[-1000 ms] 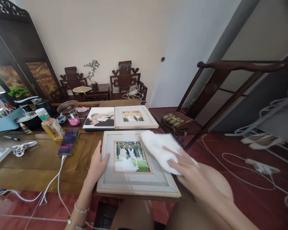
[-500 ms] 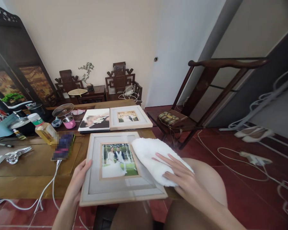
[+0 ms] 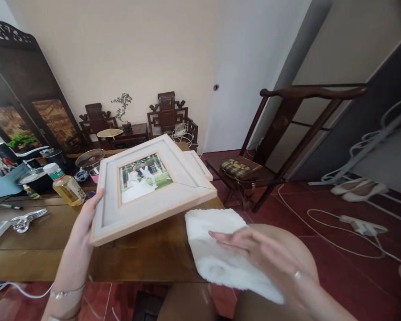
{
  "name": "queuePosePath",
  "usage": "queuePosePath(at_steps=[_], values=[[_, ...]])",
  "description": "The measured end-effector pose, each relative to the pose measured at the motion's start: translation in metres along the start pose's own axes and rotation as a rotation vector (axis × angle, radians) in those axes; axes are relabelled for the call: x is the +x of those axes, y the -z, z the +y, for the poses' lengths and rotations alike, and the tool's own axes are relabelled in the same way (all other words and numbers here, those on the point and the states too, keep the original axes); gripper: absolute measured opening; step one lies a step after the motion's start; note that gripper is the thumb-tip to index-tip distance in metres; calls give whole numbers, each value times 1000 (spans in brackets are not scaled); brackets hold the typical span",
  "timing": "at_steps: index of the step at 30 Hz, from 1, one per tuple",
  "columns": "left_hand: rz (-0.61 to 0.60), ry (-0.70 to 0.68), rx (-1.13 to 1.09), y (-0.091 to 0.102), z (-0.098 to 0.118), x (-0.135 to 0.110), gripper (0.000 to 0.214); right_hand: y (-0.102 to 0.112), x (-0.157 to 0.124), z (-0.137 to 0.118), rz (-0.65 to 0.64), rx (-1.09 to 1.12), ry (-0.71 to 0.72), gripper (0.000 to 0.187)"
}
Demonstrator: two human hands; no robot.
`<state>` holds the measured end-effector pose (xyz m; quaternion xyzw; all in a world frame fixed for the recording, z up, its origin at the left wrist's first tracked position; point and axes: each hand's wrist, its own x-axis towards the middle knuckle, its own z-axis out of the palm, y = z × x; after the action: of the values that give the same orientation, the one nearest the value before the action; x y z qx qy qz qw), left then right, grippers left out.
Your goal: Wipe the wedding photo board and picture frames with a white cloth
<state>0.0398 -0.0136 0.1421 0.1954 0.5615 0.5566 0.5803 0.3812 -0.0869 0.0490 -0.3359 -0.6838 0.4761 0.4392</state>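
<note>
My left hand (image 3: 86,218) grips the left edge of a light wooden picture frame (image 3: 108,223) and holds it raised and tilted above the table. Inside the frame's wide pale border is a photo (image 3: 146,177) of a couple in wedding clothes outdoors. At the table's front right corner a white fluffy cloth (image 3: 203,240) is spread out, reaching over the edge toward my lap. My right hand (image 3: 243,243) is over the cloth with its fingers stretched out, slightly blurred. Whether it still touches the cloth is hard to tell.
A second pale frame (image 3: 195,161) lies behind, mostly hidden. On the wooden table's (image 3: 137,263) left are an oil bottle (image 3: 67,187), a silvery tool (image 3: 27,220) and a pen (image 3: 11,206). A chair (image 3: 277,120) with a checked bag (image 3: 235,167) stands right; cables cross the red floor.
My left hand has lifted and tilted the picture frame up and to the left, away from the cloth. The cloth has come down onto the table corner, and my right hand's fingers have straightened.
</note>
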Motion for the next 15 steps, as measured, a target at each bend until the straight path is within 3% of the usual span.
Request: queuePosePath(at_steps=[3, 5, 9, 15], values=[[-114, 21, 7, -26, -6, 11, 36, 5, 20, -15, 101, 358, -85, 63], [-171, 5, 12, -44, -15, 20, 34, 7, 29, -19, 152, 447, -154, 56], [-313, -9, 50, -77, -34, 43, 28, 15, 39, -14, 388, 483, -255, 26], [-517, 84, -10, -110, -46, 71, 28, 49, 45, 13, 541, 473, -233, 27]])
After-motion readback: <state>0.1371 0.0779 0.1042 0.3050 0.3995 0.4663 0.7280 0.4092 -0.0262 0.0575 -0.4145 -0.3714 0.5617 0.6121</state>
